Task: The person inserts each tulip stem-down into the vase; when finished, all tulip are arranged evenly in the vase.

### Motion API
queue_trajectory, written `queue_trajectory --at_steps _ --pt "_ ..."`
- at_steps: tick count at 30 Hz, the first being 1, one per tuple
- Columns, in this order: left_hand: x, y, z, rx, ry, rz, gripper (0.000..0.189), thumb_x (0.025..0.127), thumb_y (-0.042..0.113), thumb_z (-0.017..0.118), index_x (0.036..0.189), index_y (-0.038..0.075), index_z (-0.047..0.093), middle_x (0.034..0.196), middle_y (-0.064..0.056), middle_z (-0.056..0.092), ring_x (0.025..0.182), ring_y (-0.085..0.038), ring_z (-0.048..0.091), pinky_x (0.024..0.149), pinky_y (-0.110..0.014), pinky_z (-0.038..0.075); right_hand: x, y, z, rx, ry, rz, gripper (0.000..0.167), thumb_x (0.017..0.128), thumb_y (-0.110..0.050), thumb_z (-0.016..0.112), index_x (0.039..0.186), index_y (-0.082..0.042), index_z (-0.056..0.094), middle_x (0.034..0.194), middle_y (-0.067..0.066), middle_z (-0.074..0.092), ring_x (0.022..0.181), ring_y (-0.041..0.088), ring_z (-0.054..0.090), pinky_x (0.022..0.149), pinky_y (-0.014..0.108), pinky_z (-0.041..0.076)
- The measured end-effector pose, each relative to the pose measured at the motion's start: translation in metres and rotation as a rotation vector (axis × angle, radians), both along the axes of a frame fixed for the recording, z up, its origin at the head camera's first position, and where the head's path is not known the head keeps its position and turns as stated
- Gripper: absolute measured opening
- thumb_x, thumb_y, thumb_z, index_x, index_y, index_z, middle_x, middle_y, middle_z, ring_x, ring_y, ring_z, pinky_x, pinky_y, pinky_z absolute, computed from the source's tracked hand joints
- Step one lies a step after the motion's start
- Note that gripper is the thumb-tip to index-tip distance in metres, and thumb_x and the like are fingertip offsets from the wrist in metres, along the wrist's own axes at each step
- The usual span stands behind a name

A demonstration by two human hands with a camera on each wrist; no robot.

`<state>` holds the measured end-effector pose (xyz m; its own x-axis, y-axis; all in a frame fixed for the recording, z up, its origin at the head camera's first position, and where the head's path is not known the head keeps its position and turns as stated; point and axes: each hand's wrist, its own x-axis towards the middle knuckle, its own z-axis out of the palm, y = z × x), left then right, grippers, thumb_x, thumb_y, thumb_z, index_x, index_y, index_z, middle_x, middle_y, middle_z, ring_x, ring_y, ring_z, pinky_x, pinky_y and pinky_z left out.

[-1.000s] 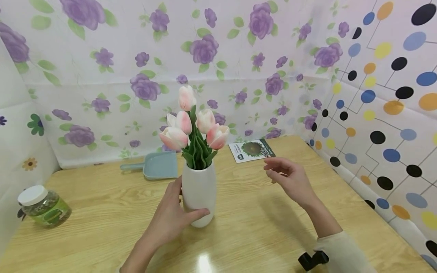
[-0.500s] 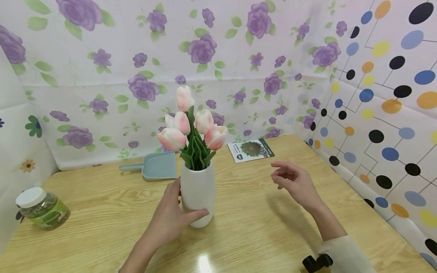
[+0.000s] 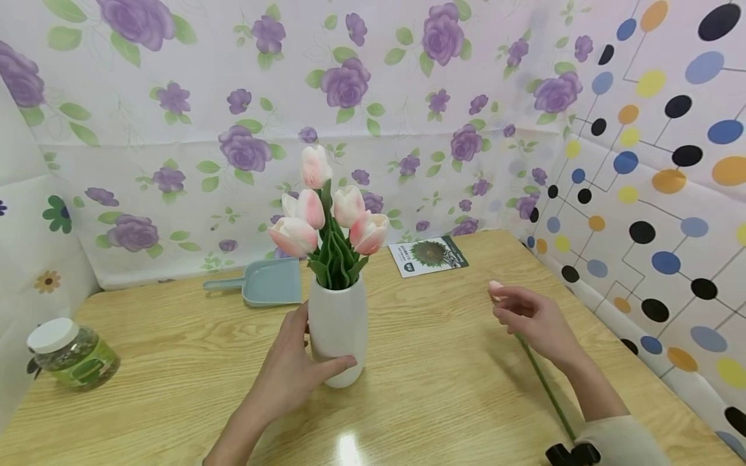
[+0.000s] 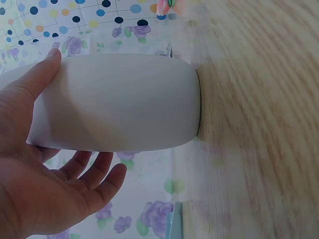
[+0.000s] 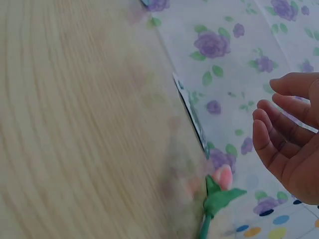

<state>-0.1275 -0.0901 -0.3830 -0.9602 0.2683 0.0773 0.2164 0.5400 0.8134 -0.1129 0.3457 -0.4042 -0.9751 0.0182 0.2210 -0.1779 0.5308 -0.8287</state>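
Note:
A white vase (image 3: pixel 338 333) stands upright on the table, bearing several pink-and-white tulips (image 3: pixel 329 223) with green leaves. My left hand (image 3: pixel 294 369) grips it from the left, thumb across its front; the left wrist view shows the thumb on one side of the vase (image 4: pixel 124 102) and fingers along the other. Over at the right, my right hand (image 3: pixel 539 323) hovers above the table with loosely bent fingers. Beneath it a single tulip (image 3: pixel 544 382) lies on the wood, partly covered by hand and sleeve. In the right wrist view the hand (image 5: pixel 294 134) is apart from the tulip (image 5: pixel 217 196), holding nothing.
A light blue dustpan (image 3: pixel 272 283) lies behind the vase to the left. A flat packet with a sunflower picture (image 3: pixel 428 256) lies at the back. At far left stands a lidded jar (image 3: pixel 74 355). Patterned sheets enclose the table's back and sides.
My right hand has moved rightward and a little toward me, and the single tulip under it has come into view. The left hand and vase stay put.

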Motion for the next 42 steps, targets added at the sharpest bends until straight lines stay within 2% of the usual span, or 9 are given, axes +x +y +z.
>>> queue_trajectory --at_steps 5,9,14,21,27,33,39,42 --pt "0.000 0.000 0.000 0.004 0.000 0.000 0.109 0.078 0.053 0.092 0.162 0.019 0.033 0.145 -0.005 0.049 0.122 -0.024 0.056 0.099 -0.046 0.051 0.006 0.017 -0.004 0.078 -0.035 -0.021 0.039 0.105 -0.026 0.069 0.140 -0.010 0.066 0.106 0.018 0.074 0.082 0.024 0.069 0.066 0.034 0.059" --pt "-0.001 0.000 0.000 -0.001 0.003 -0.003 0.108 0.078 0.053 0.092 0.162 0.018 0.033 0.146 -0.006 0.049 0.121 -0.024 0.056 0.099 -0.046 0.051 0.010 0.027 -0.005 0.074 -0.067 -0.026 0.040 0.106 -0.026 0.068 0.140 -0.006 0.065 0.104 0.017 0.073 0.081 0.023 0.069 0.066 0.035 0.061" --pt "-0.001 0.000 -0.001 -0.005 0.002 -0.001 0.109 0.078 0.056 0.091 0.162 0.018 0.032 0.146 -0.006 0.049 0.123 -0.024 0.056 0.100 -0.048 0.052 0.014 0.035 -0.006 0.072 -0.092 -0.025 0.043 0.106 -0.024 0.067 0.140 0.001 0.062 0.110 0.021 0.071 0.085 0.022 0.071 0.071 0.035 0.064" --pt "-0.002 0.000 -0.001 -0.004 -0.002 0.000 0.110 0.078 0.056 0.091 0.162 0.018 0.032 0.146 -0.006 0.049 0.124 -0.025 0.056 0.101 -0.050 0.052 0.013 0.046 -0.012 0.130 -0.131 -0.070 0.045 0.106 -0.028 0.067 0.143 -0.003 0.062 0.118 0.021 0.068 0.087 0.022 0.072 0.070 0.034 0.063" --pt "-0.001 -0.001 0.000 -0.003 0.004 -0.004 0.109 0.078 0.056 0.091 0.162 0.018 0.033 0.145 -0.006 0.049 0.123 -0.025 0.056 0.100 -0.048 0.051 0.015 0.053 -0.020 0.105 -0.187 -0.055 0.045 0.106 -0.022 0.067 0.144 0.000 0.061 0.118 0.023 0.067 0.082 0.021 0.070 0.065 0.034 0.063" --pt "0.000 -0.001 0.000 -0.003 0.009 -0.004 0.108 0.078 0.055 0.092 0.161 0.019 0.033 0.144 -0.005 0.049 0.123 -0.024 0.056 0.100 -0.047 0.051 0.016 0.056 -0.025 0.123 -0.203 -0.033 0.041 0.106 -0.015 0.064 0.143 0.002 0.061 0.123 0.024 0.067 0.083 0.017 0.068 0.063 0.033 0.061" --pt "-0.001 -0.001 0.000 0.002 0.004 -0.009 0.108 0.078 0.056 0.091 0.161 0.019 0.033 0.145 -0.006 0.049 0.124 -0.025 0.056 0.101 -0.050 0.052 0.016 0.057 -0.028 0.183 -0.281 -0.038 0.035 0.104 -0.005 0.057 0.137 0.001 0.066 0.122 0.023 0.068 0.063 0.012 0.058 0.051 0.027 0.050" --pt "-0.001 -0.001 0.000 0.006 -0.002 -0.011 0.108 0.078 0.056 0.091 0.161 0.019 0.033 0.145 -0.006 0.049 0.124 -0.026 0.056 0.101 -0.052 0.052 0.015 0.058 -0.028 0.225 -0.310 -0.039 0.037 0.100 -0.003 0.054 0.133 -0.001 0.069 0.107 0.017 0.070 0.054 0.011 0.051 0.048 0.026 0.044"
